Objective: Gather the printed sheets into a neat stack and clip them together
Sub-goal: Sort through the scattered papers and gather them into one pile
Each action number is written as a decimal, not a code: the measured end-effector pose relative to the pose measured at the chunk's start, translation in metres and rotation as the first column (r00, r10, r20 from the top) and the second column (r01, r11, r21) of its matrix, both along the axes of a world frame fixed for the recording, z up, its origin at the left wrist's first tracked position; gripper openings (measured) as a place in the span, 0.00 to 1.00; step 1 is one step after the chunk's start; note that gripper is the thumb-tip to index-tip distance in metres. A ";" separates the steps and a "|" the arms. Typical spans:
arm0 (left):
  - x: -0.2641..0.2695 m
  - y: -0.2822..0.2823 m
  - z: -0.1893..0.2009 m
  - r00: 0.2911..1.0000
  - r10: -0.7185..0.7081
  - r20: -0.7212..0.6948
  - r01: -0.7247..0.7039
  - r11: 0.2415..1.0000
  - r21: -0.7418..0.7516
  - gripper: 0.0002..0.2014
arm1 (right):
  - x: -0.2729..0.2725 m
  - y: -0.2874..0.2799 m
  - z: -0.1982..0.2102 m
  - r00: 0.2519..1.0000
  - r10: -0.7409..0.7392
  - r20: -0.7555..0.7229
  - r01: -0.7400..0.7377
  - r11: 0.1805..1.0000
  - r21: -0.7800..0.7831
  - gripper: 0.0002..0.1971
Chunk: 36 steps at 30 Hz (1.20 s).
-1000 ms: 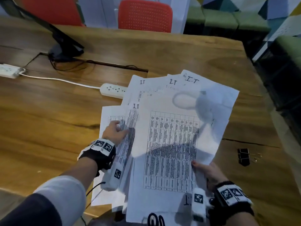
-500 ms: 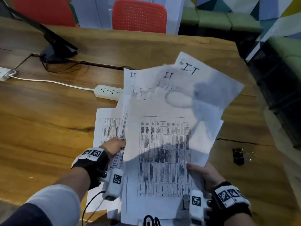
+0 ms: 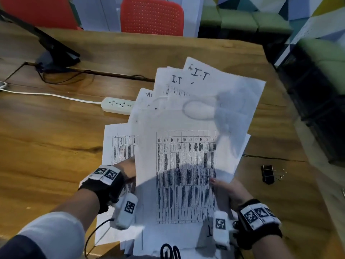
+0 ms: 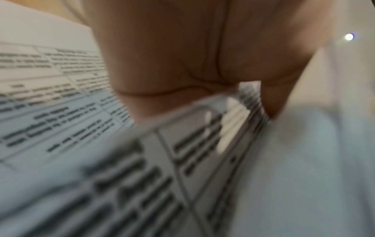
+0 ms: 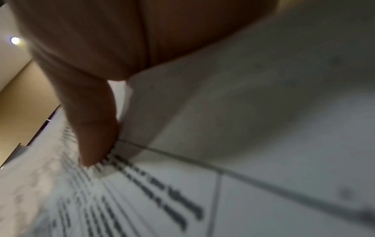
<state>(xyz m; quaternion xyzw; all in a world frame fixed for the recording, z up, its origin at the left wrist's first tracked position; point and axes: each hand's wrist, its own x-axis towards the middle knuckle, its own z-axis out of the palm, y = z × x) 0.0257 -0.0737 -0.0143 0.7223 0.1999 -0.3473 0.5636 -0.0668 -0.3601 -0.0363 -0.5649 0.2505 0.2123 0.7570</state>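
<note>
Several printed sheets (image 3: 186, 165) with tables and handwritten "I.T" marks are fanned out unevenly, held over the near part of the wooden table (image 3: 46, 146). My left hand (image 3: 130, 167) grips their left edge, its fingers tucked under the top sheet. In the left wrist view the sheets (image 4: 61, 112) are wedged against the left hand (image 4: 192, 64). My right hand (image 3: 224, 186) pinches the lower right edge, thumb on top. The right wrist view shows that thumb (image 5: 95, 128) pressing on the sheets (image 5: 263, 144). A black binder clip (image 3: 268, 174) lies on the table to the right of the right hand.
A white power strip (image 3: 117, 106) with its cable lies on the table beyond the sheets. A black monitor stand (image 3: 56, 58) sits far left. A red chair (image 3: 152, 15) stands behind the table. The table's right edge is close to the clip.
My left hand slid off the top of the left sheets, back toward me, and now grips their edge under the top sheet. The fan shifted and spread to the right. My right hand kept its pinch.
</note>
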 end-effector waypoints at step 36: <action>-0.018 0.022 0.037 0.961 -0.154 0.229 0.219 0.931 -0.292 0.38 | 0.029 0.011 0.040 0.969 0.015 0.249 0.012 0.994 -0.104 0.18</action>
